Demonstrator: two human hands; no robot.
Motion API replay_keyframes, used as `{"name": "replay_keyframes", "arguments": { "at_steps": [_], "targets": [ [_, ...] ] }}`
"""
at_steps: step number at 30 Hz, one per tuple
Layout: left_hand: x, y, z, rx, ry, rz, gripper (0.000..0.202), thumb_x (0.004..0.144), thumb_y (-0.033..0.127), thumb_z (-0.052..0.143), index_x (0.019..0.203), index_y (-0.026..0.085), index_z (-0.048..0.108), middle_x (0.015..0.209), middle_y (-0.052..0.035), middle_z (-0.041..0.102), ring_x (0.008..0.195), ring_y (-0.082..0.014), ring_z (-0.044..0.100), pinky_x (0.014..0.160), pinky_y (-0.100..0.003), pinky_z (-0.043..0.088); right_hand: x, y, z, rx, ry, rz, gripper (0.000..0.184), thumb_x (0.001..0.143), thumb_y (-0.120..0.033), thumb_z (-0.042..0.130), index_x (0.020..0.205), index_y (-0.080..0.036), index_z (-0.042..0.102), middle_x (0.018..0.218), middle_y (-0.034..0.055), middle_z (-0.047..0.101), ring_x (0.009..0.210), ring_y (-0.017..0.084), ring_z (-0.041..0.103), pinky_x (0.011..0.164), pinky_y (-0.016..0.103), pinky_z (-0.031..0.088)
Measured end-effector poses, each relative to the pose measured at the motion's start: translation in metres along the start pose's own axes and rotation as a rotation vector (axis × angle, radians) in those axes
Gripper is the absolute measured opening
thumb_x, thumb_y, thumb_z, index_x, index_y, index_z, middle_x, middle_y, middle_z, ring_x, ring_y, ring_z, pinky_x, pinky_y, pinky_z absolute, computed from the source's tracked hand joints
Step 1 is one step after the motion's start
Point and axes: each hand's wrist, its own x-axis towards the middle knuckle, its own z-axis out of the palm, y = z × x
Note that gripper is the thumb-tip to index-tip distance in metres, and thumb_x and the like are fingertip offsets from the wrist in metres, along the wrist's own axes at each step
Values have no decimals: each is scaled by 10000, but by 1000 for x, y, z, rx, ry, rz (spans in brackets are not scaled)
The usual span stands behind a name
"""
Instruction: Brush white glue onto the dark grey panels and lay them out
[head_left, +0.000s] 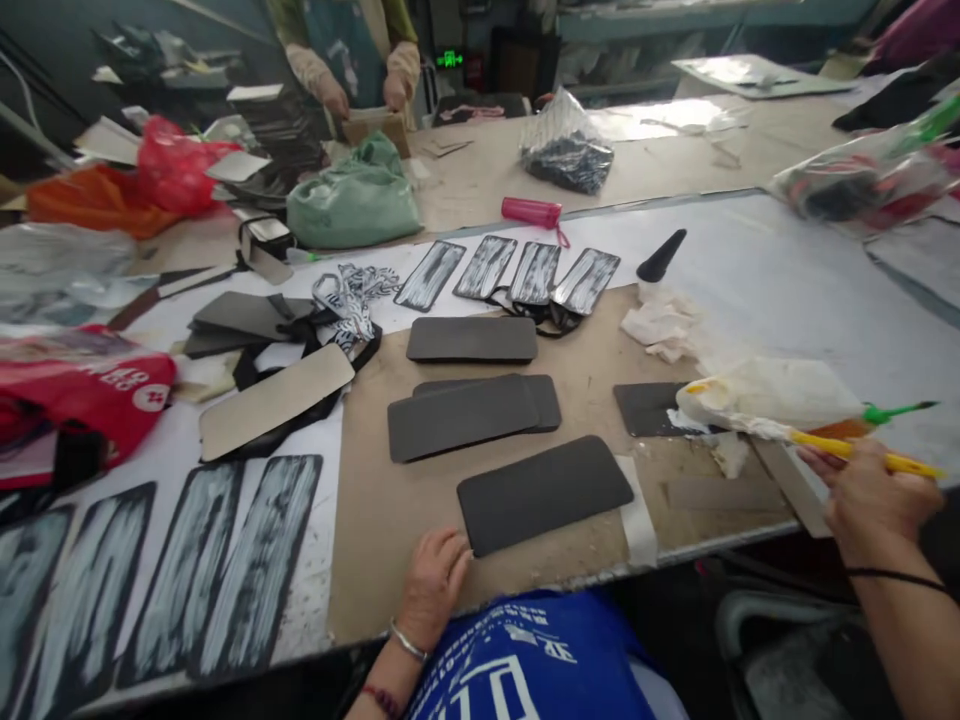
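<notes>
My left hand (pixel 433 585) rests on the brown paper sheet (pixel 375 500) near the table's front edge, fingers curled loosely and touching the near-left corner of a dark grey rounded panel (pixel 544 493). Nothing is in it. My right hand (pixel 870 497) is closed round the yellow handle of a glue brush (pixel 840 447), whose bristle end lies by a white glue-smeared bag (pixel 772 395). Further dark panels (pixel 463 412) lie on the paper beyond.
Glue-streaked panels (pixel 225 565) lie at the front left and several more (pixel 510 272) in a row at the back. A red bag (pixel 82 390), a green bag (pixel 352 200), a pink tube (pixel 531 211) and crumpled tissue (pixel 664 322) sit around. Another person's hands (pixel 364 92) work at the far side.
</notes>
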Motion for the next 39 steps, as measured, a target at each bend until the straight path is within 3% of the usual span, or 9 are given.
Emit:
{"name": "replay_keyframes", "arguments": {
  "at_steps": [3,5,7,10,16,22,31,36,39],
  "targets": [
    [-1,-9,3,90,9,160,213,853,206,476,1016,182,611,1050,-94,634,1032,-211,565,848,-375,516,-56,-28,14,237,108,399,229,678,-320,683,666,-216,480,595,52,548,500,194,587,584,439,546],
    [0,-15,6,107,-9,221,227,843,179,483,1034,159,602,1114,-116,614,1102,-237,534,873,-397,513,-108,-55,33,338,-170,505,288,626,-376,744,715,-167,567,629,63,591,529,167,613,563,336,566],
    [2,-18,9,98,-32,275,236,836,177,489,1043,142,597,1142,-131,603,1125,-250,524,883,-407,514,-161,-83,56,407,-361,529,450,591,-497,769,796,-142,584,658,49,622,531,162,624,518,294,576],
    [5,-22,12,73,-65,346,250,833,196,491,1051,129,595,1127,-142,613,1102,-256,546,867,-412,526,-226,-117,88,432,-527,553,475,644,-537,740,844,-136,582,745,45,649,580,160,648,543,278,593],
    [6,-31,19,38,-75,397,237,833,233,486,1004,138,619,1052,-144,648,1019,-253,594,806,-419,548,-287,-139,125,389,-657,533,472,700,-566,682,848,-129,585,787,51,642,599,173,657,554,289,604],
    [8,-36,18,2,-86,396,223,820,245,520,1002,170,627,1043,-120,656,1001,-245,601,817,-419,537,-281,-117,125,303,-576,478,495,704,-599,656,855,-134,577,772,41,638,604,181,662,560,299,606],
    [7,-37,19,0,-23,428,245,833,243,491,1032,178,619,1064,-120,646,1025,-236,586,838,-409,519,-185,-63,89,168,-271,386,566,626,-648,662,850,-138,562,654,9,634,563,179,648,566,302,589],
    [9,-35,18,50,12,466,237,834,235,496,1028,184,622,1058,-112,650,1018,-224,591,826,-386,527,-153,-60,79,63,-245,325,555,647,-681,602,816,-155,547,639,30,629,585,214,651,572,339,567],
    [9,-34,17,51,14,472,240,829,226,506,1036,182,618,1069,-112,647,1028,-226,588,829,-385,530,-152,-68,76,-83,-295,108,493,769,-647,500,839,-162,553,726,63,634,609,210,644,600,350,549]
  ]
}}
